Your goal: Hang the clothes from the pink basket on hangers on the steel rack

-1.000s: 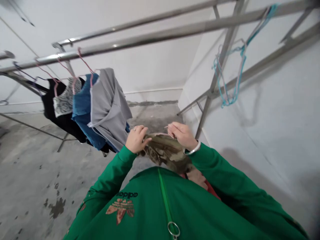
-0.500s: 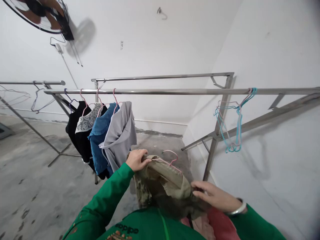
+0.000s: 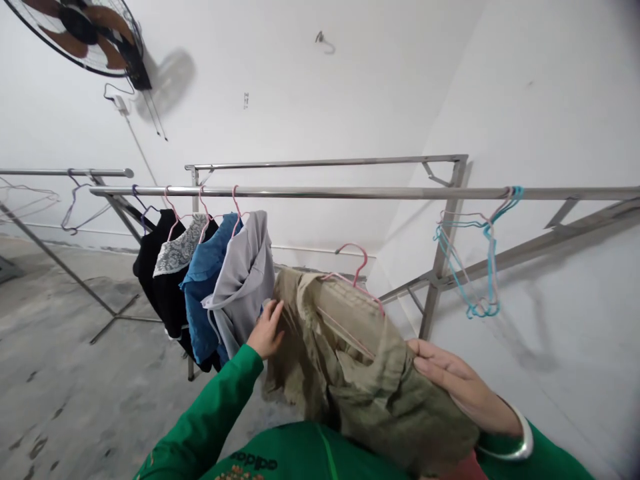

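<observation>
An olive-green garment (image 3: 360, 360) hangs on a pink wire hanger (image 3: 356, 257) in front of my chest. My left hand (image 3: 267, 331) grips the garment's left edge, fingers curled on the cloth. My right hand (image 3: 463, 387) holds its right shoulder with the fingers laid over the fabric. The hanger's hook rises below the steel rail (image 3: 350, 193). On that rail to the left hang a grey top (image 3: 245, 277), a blue top (image 3: 207, 293), a lace piece (image 3: 180, 243) and a black garment (image 3: 157, 280).
Empty blue and pink hangers (image 3: 480, 267) dangle from the rail on the right. A second rail (image 3: 325, 162) runs behind, another rack (image 3: 65, 173) stands at the left. A wall fan (image 3: 80, 30) is at the top left. White walls close in on the right; concrete floor below.
The garment and hanger have risen toward the rail and spread wider. My right hand has moved to its right shoulder; my left has slid down its left edge. The view tilted up.
</observation>
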{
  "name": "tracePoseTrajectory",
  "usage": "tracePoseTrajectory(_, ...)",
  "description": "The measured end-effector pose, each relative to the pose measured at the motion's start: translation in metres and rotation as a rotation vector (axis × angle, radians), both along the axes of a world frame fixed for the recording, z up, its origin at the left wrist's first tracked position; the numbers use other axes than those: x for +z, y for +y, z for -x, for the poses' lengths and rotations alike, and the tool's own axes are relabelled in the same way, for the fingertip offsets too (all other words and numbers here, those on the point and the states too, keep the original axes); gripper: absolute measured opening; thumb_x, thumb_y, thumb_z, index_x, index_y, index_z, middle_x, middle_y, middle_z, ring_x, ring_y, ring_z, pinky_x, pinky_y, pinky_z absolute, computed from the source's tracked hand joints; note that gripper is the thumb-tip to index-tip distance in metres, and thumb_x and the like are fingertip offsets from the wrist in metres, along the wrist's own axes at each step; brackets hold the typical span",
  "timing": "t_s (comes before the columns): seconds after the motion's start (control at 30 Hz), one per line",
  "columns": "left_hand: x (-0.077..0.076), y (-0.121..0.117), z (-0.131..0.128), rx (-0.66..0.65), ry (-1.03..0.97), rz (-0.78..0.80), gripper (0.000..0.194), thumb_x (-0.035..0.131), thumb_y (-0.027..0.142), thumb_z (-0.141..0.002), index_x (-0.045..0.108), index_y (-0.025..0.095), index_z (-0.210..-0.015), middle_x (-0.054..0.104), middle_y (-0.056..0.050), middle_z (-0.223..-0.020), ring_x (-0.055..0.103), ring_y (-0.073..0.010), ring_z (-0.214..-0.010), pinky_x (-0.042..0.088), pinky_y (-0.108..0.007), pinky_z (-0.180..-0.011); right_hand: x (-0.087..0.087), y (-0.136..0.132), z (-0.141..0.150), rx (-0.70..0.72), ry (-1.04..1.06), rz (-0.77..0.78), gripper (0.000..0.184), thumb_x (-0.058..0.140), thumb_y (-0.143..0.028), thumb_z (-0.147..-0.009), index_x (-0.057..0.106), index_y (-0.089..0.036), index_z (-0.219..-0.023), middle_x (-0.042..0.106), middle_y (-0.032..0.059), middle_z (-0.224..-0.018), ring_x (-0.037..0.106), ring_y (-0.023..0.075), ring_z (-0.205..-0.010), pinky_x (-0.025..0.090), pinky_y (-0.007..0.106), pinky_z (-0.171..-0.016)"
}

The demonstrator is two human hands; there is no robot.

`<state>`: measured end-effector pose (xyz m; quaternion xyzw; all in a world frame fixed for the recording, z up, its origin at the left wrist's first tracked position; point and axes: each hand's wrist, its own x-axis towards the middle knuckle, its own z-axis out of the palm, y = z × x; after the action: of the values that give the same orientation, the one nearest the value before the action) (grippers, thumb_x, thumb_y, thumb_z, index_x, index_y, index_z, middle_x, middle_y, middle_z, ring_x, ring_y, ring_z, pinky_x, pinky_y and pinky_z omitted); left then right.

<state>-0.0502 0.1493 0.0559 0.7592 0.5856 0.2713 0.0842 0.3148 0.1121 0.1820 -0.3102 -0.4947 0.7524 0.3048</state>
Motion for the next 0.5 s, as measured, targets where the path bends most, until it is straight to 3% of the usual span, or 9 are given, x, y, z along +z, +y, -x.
tracePoseTrajectory(0.17, -0.027, -0.039, -0.019, -0.169, -0.029, 0.256, 0.05, 0.05, 0.019, -0.084, 0.045, 0.017, -0.134, 0.044, -0.017, -0.138, 0.051, -0.0256, -0.125, 0.045, -0.042, -0.108, 0.034, 0.033, 0.061, -0.124, 0.013, -0.163, 0.031, 0.074, -0.046, -0.074, 0.059, -0.021, -0.084, 0.067, 0.0028, -0.082, 0.059, 0.0131, -0.066, 0.046, 0.026, -0.065)
tracePoseTrajectory(0.3, -0.025, -0.061, -0.029, -0.26, -0.009, 0.348, 0.043, 0.049, 0.02, -0.086, 0.05, 0.014, -0.129, 0.051, -0.016, -0.131, 0.057, -0.024, -0.118, 0.048, -0.036, -0.103, 0.05, 0.068, 0.117, -0.243, 0.007, -0.363, 0.035, 0.074, -0.048, -0.069, 0.06, -0.019, -0.082, 0.066, 0.0022, -0.078, 0.059, 0.0152, -0.07, 0.046, 0.028, -0.068)
tracePoseTrajectory(0.5, -0.019, -0.075, -0.021, -0.196, 0.071, 0.446, 0.04, 0.048, 0.019, -0.088, 0.051, 0.016, -0.127, 0.053, -0.014, -0.13, 0.058, -0.0246, -0.116, 0.049, -0.036, -0.1, 0.052, 0.116, 0.185, -0.317, 0.028, -0.456, 0.03, 0.066, -0.044, -0.065, 0.053, -0.018, -0.074, 0.055, -0.0028, -0.062, 0.05, 0.012, -0.06, 0.041, 0.027, -0.061)
